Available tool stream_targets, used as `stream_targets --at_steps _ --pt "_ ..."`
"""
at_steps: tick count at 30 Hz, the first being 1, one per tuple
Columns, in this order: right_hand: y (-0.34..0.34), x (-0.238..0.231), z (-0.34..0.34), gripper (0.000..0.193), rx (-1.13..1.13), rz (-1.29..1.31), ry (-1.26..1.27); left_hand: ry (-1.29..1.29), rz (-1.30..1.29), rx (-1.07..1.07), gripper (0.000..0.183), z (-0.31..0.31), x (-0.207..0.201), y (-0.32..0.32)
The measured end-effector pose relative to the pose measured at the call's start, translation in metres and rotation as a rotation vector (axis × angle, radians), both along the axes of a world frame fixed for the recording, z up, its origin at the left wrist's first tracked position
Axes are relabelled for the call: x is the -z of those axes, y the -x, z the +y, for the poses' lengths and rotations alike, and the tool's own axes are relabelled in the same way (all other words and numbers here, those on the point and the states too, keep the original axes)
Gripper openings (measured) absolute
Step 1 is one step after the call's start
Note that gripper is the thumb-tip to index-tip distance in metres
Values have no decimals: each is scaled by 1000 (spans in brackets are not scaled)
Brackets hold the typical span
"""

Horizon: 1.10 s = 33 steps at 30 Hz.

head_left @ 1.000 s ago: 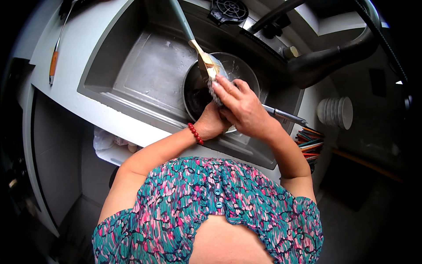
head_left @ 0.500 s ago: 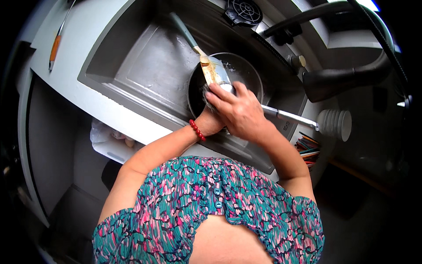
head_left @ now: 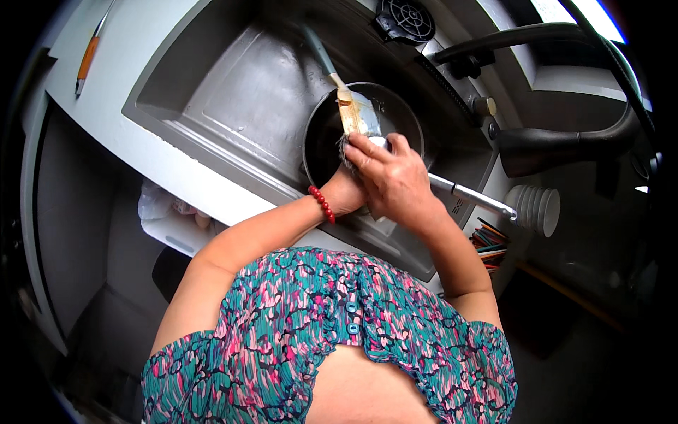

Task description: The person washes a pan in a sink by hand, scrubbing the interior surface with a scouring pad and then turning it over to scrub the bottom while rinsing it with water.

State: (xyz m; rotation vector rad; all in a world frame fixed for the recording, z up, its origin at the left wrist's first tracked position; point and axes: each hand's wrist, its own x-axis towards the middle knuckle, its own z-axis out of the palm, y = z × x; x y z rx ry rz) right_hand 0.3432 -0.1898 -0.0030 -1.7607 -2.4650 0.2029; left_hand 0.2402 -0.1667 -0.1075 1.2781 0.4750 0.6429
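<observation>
Over a round dark pan (head_left: pixel 321 113) in the sink, my two hands are together on a spatula (head_left: pixel 351 116). Its grey-green handle points up and away to the left; its flat pale part has brown stains. My right hand (head_left: pixel 397 180) lies on top, its fingers closed over a grey wiry scrubber (head_left: pixel 346 150) pressed against the spatula. My left hand (head_left: pixel 345 191), with a red bead bracelet (head_left: pixel 322 203) at the wrist, is underneath and seems to grip the spatula's near end. Its fingers are mostly hidden by my right hand.
The dark sink (head_left: pixel 233 92) surrounds the pan. A silvery handle (head_left: pixel 474 196) juts over its right edge, near stacked white bowls (head_left: pixel 534 208) and a bunch of chopsticks (head_left: pixel 489 244). A black faucet (head_left: pixel 544 148) hangs at right. An orange-handled tool (head_left: pixel 87 60) lies on the left counter.
The spatula and both hands appear slightly farther right in the view, as do the faucet and the drain cover. My hands keep the same hold, with the scrubber still against the spatula.
</observation>
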Motion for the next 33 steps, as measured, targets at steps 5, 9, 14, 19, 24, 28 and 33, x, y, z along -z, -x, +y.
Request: stream_targets --at_steps 5,9,14,19,24,28,33 --pt "3 19 50 31 227 -93 134 349 191 241 45 4 -16 4" --pt "2 17 30 25 178 -36 121 316 87 162 47 1 -16 8" --pt "-6 8 -14 30 135 54 -39 396 46 88 41 -13 -20 -2" --pt "-16 25 27 25 296 66 -17 589 79 218 56 -10 -16 1" --pt "-25 14 -28 42 144 54 -60 581 -25 9 40 -19 -15 0" --pt "-26 14 -21 41 177 -9 1 659 1 47 40 -17 -11 2" --pt "-30 32 24 33 302 66 38 711 83 85 54 -7 -22 7"
